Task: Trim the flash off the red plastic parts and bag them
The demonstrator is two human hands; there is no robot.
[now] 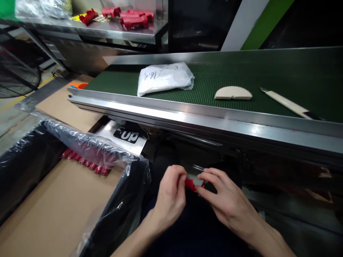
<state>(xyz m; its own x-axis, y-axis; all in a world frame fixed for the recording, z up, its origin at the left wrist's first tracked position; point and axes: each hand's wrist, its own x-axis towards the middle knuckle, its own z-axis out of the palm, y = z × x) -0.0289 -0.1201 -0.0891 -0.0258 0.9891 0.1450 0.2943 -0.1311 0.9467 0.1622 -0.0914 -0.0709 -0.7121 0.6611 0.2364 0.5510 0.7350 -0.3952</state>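
Observation:
Both my hands meet low in front of me, below the conveyor's metal edge. My left hand [171, 194] is closed around a small red plastic part [190, 184], only a bit of which shows between the fingers. My right hand [225, 200] pinches the same part from the right, together with a thin pale piece [195, 178] lying on top of it. What that pale piece is, I cannot tell.
A green conveyor belt [241, 76] carries a white plastic bag [163, 77], a beige half-round piece [232, 93] and a pale-handled knife [288, 102]. At left a cardboard box lined with black plastic [53, 200] holds red parts [85, 160]. More red parts [132, 18] lie on a far steel table.

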